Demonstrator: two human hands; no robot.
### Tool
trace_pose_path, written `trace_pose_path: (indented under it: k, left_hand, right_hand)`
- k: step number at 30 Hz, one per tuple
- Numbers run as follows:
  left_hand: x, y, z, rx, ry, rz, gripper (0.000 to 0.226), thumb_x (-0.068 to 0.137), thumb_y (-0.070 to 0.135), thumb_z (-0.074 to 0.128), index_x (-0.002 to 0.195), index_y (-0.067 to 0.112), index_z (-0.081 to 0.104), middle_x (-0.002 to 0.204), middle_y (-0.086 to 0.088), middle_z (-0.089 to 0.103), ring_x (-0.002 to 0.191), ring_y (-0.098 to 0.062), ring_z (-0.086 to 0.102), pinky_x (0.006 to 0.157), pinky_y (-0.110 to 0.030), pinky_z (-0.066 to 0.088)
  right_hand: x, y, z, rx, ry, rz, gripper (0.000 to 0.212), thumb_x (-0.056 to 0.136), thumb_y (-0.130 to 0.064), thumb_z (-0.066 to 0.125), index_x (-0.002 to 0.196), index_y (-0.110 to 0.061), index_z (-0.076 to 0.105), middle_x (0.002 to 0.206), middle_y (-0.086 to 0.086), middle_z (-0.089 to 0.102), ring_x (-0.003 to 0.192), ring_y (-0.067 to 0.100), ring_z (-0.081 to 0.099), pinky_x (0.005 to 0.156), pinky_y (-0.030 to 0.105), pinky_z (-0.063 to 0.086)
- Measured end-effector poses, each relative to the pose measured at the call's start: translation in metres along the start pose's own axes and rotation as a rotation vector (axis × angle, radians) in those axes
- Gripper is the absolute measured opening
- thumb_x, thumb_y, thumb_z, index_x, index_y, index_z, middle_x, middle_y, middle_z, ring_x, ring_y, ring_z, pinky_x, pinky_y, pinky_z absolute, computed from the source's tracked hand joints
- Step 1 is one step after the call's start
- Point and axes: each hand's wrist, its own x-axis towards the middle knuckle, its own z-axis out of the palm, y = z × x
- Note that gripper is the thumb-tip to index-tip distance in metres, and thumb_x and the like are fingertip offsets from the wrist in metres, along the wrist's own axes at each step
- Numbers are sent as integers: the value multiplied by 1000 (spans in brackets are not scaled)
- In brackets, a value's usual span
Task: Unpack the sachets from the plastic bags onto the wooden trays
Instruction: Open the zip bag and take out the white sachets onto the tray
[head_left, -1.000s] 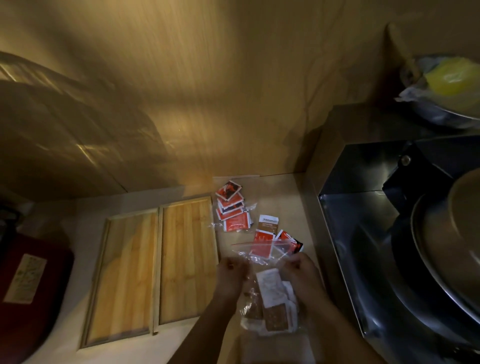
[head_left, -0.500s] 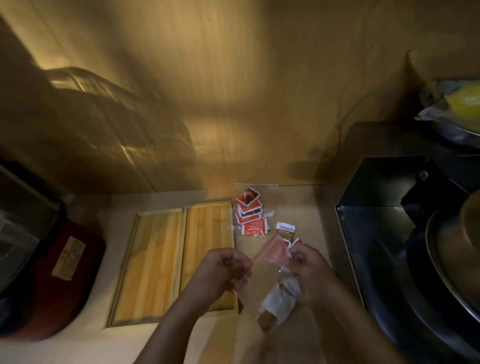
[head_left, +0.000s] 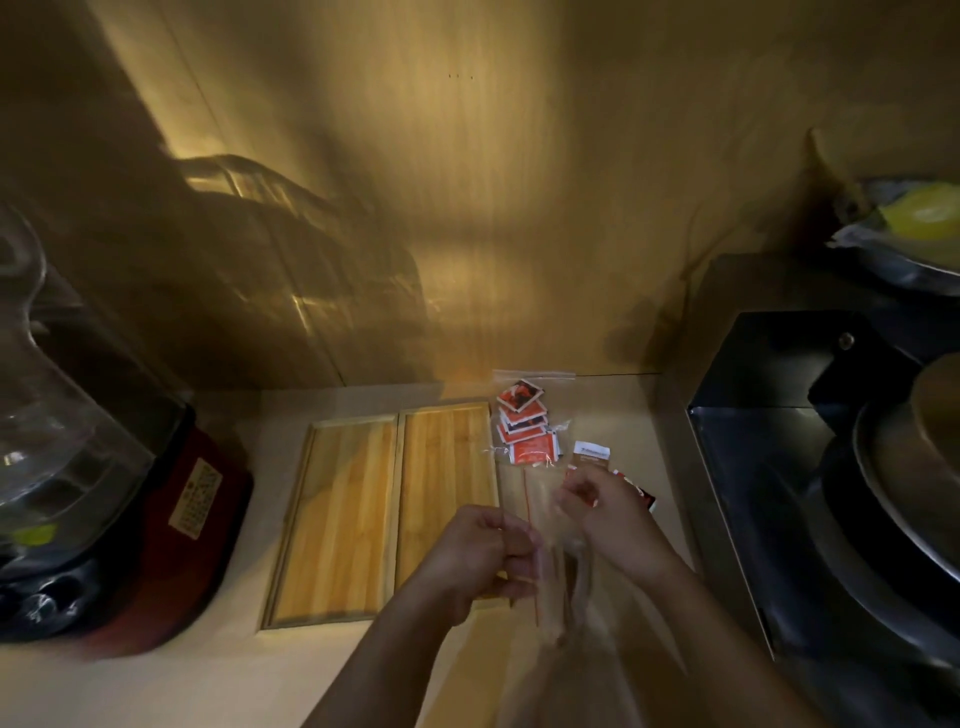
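Dim kitchen surface (head_left: 156, 686), wooden trays (head_left: 337, 525) side by side, no sachets on them yet. Risk: the clear plastic bag (head_left: 558, 597) is held off the surface, and if the zip parts suddenly its blurred contents could spill past the trays. Left hand (head_left: 483, 556) and right hand (head_left: 608, 519) each pinch a side of its mouth, fingers curled, wrists close. Second bag of red sachets (head_left: 524, 426) lies at the back edge.
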Motion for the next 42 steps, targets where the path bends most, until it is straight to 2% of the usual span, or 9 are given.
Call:
trace_pose_path:
  k: [6,11,16,20,24,28,35,38,42]
  left_hand:
    - [-8,-11,0,-40,-52,-23,17,81,-4,60,74,10,67,58,2,66,53,-8,61,54,-24,54]
    - [-14,-19,7,-66,34,63,19,80,-9,60,68,5,63,58,-4,59,43,-7,53,45,-18,49]
    - [-17,-21,14,-8,40,196,16,77,-8,65,66,3,64,43,4,59,36,-4,50,38,-15,39]
    - [-22,-23,14,41,-60,246,10,71,-8,72,70,1,67,54,3,65,48,-5,60,48,-14,47]
    - [-25,-25,-1,92,-184,120,15,75,22,75,78,10,68,64,5,66,61,-6,60,64,-21,47]
    - [-23,-22,-10,72,-59,19,35,79,49,63,69,15,65,66,-1,64,64,-13,60,64,-29,52]
    - [-23,-21,-22,-1,41,-7,14,87,-2,52,79,-2,64,69,-13,65,53,-14,64,56,-30,58]
    - [-20,-25,-31,-31,50,-14,10,86,-3,56,88,-8,65,64,-13,65,47,-15,63,54,-30,60]
    - [-20,-28,-31,-86,70,66,14,83,2,63,69,1,66,56,-8,67,46,-13,64,47,-23,56]
  right_hand:
    - [-23,-11,7,216,-21,62,31,84,-9,60,56,-14,49,53,0,47,53,11,42,57,28,34]
    - [-47,-18,9,320,-131,139,19,82,-9,64,66,-13,54,57,3,53,47,9,49,46,16,39]
    - [-62,-19,6,262,-128,109,16,79,-19,68,81,-5,61,69,7,57,64,13,52,57,21,38]
    - [-67,-17,4,226,-136,94,18,83,-11,63,65,-10,59,52,-1,54,50,7,48,51,20,37]
    - [-72,-13,2,93,-130,100,21,85,-12,59,66,-3,64,53,-1,52,50,7,45,54,24,37]
    - [-78,-17,10,30,-201,49,21,84,-9,58,70,-22,66,71,3,66,67,10,59,65,27,47]
    - [-78,-25,25,-47,-253,-32,4,77,-26,68,75,-22,67,69,-8,64,69,5,59,65,24,46]
    - [-78,-25,24,8,-221,2,11,78,-25,69,80,-14,69,74,-5,66,71,5,61,67,21,47]
    - [-76,-28,27,34,-190,28,11,79,-23,68,82,-12,69,74,-2,65,69,2,58,63,15,46]
